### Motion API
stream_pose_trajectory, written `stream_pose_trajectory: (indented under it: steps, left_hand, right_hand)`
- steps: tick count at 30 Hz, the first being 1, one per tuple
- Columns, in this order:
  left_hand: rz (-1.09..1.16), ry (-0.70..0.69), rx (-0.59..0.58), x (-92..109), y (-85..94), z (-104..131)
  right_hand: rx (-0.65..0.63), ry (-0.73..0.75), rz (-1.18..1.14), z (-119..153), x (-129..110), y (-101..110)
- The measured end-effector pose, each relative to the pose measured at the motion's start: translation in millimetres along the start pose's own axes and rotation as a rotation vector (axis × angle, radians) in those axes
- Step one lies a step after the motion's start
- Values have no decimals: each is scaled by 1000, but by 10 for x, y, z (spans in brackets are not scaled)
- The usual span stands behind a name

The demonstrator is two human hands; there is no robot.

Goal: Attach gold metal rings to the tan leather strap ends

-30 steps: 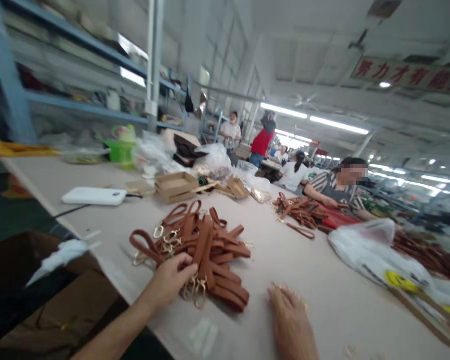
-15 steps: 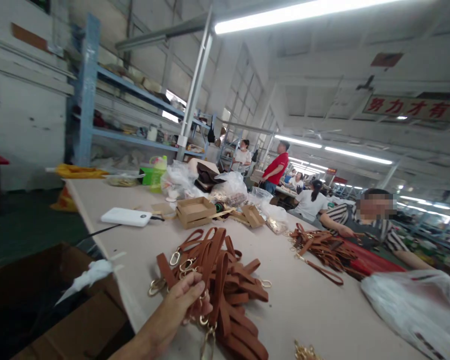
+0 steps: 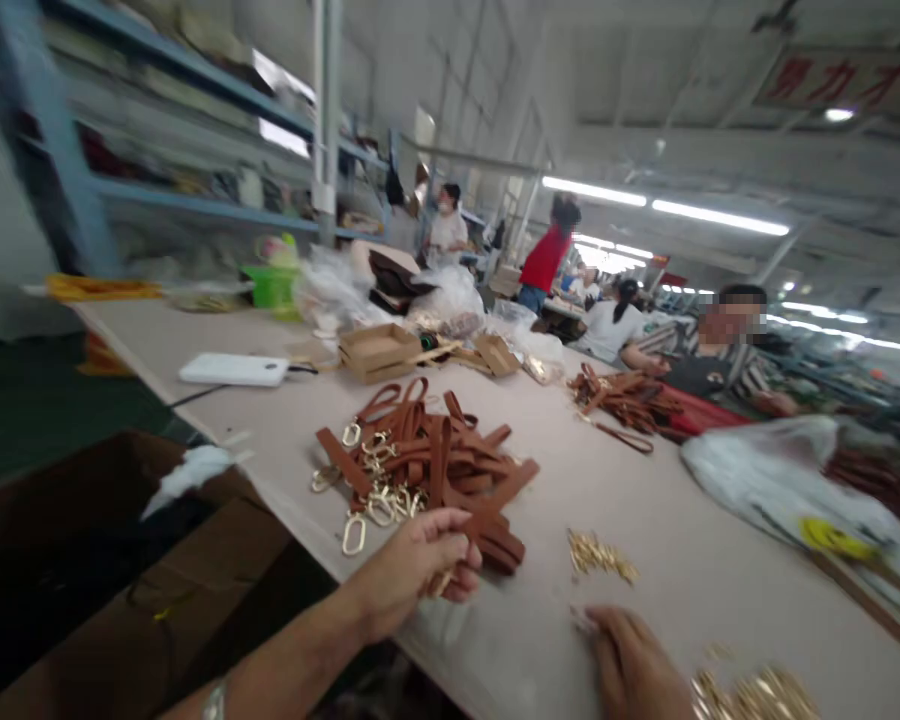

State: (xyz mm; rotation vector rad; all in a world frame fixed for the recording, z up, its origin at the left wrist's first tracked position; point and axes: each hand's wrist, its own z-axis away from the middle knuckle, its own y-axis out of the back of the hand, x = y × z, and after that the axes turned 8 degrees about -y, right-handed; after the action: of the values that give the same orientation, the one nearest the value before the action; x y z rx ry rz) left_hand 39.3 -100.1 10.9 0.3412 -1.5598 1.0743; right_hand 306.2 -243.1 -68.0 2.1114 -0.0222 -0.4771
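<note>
My left hand [image 3: 431, 562] is closed around a brown leather strap [image 3: 495, 510] with gold metal at its end, at the near edge of a heap of brown straps [image 3: 427, 450] with gold clasps. At the lower right, my right hand [image 3: 634, 665] has its fingers together near the tabletop; a small pale, blurred thing shows at the fingertips. Small gold metal pieces [image 3: 600, 557] lie just beyond my right hand, and another gold pile [image 3: 765, 695] is to its right.
On the table [image 3: 270, 420] are a white power bank [image 3: 234, 369], cardboard trays [image 3: 379, 352], plastic bags and a green basket [image 3: 270, 288]. Across it sits a person [image 3: 709, 350] beside more straps [image 3: 622, 400]. An open carton [image 3: 195, 580] stands at the left.
The view has swung right and down. My left hand has moved toward the near edge of the strap heap, lifting a strap. My right hand has come into view.
</note>
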Motion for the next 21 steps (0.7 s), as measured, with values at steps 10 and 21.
stream_pose_trajectory:
  steps: [10,21]
  left_hand:
    - [-65,60,-28,-103,-29,-11]
    - [172,140,-20,-161,-77,-28]
  right_hand:
    - [-70,-46,23,200,-335,288]
    - [-115,21,175,-152,-255,115]
